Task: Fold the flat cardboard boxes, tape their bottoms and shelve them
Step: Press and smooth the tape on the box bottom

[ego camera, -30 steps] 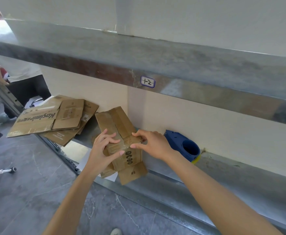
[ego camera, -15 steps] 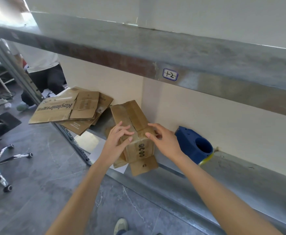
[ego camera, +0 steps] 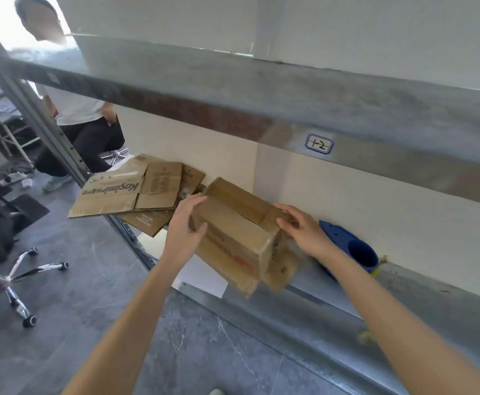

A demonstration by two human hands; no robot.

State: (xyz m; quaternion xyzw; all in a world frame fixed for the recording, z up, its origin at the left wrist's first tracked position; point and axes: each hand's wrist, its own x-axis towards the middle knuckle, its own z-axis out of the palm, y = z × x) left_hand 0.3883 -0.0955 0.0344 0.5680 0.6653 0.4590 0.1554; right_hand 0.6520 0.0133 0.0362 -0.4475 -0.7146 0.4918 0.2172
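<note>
A small brown cardboard box (ego camera: 241,232) is squared up and tilted above the front of the metal shelf (ego camera: 404,303). My left hand (ego camera: 183,226) grips its left end, thumb on the near face and fingers over the top edge. My right hand (ego camera: 301,229) holds its right end with curled fingers. Loose flaps hang blurred at the box's lower right. A pile of flat cardboard boxes (ego camera: 136,192) lies on the shelf's left end, jutting past its edge. A blue tape dispenser (ego camera: 352,249) sits on the shelf behind my right wrist.
An upper shelf (ego camera: 290,89) with a label reading 1-2 (ego camera: 319,144) overhangs the work area. A white sheet (ego camera: 204,277) lies under the box. A person in a white shirt (ego camera: 76,109) stands at left beside the shelf post. An office chair base (ego camera: 13,283) stands on the grey floor.
The flat box has been opened into a squared shape and lifted, tilted toward me. Both hands moved from its top face to its ends. The camera swung left and up.
</note>
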